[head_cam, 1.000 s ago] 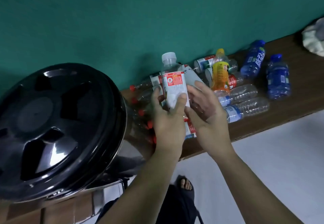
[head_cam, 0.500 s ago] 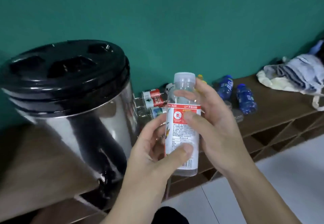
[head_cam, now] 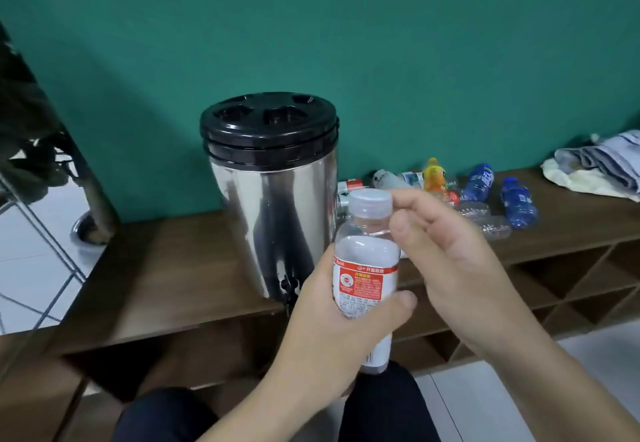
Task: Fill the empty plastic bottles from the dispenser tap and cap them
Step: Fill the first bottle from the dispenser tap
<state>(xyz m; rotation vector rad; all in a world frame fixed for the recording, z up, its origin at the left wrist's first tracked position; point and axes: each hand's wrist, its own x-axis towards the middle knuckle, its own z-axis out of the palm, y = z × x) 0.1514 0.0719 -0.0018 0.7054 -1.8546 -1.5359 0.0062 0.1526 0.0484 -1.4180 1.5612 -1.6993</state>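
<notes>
At frame centre, my left hand (head_cam: 341,334) gripped the labelled bottle (head_cam: 365,277) upright, before the steel dispenser (head_cam: 273,195) on the worktop (head_cam: 166,279). My right hand (head_cam: 446,261) seemingly pinched its cap (head_cam: 370,202), fingers curled.

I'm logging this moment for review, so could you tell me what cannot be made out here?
- Dispenser tap, head view: mostly hidden behind the left hand.
- Bottle base: covered by that hand's palm.
- Whether the right hand grips the cap: unclear, fingertips blurred.
- Bottles lying on the shelf: too small to read.
</notes>
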